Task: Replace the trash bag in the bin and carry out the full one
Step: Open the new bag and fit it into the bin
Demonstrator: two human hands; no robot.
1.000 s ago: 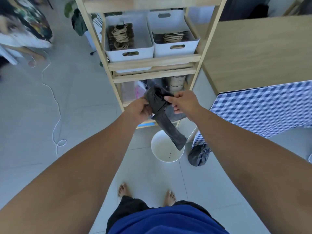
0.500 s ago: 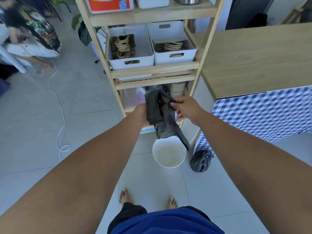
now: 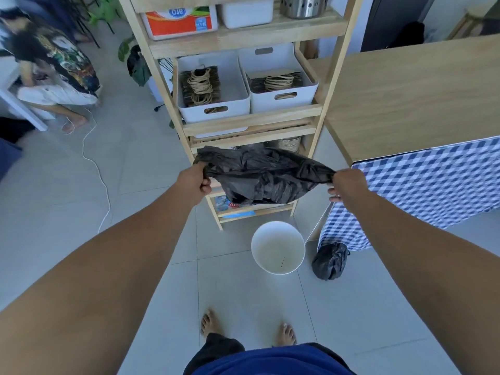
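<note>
I have the new bag (image 3: 259,175) stretched wide between my hands, in the air in front of the shelf (image 3: 243,119). My left hand (image 3: 194,182) is clenched on its left edge and my right hand (image 3: 347,184) pinches its right edge. Below, the white bin (image 3: 278,247) stands unlined on the floor (image 3: 135,171) near the shelf's foot. The tied full bag (image 3: 329,261) lies just beside the bin, against the checked cloth (image 3: 422,185).
</note>
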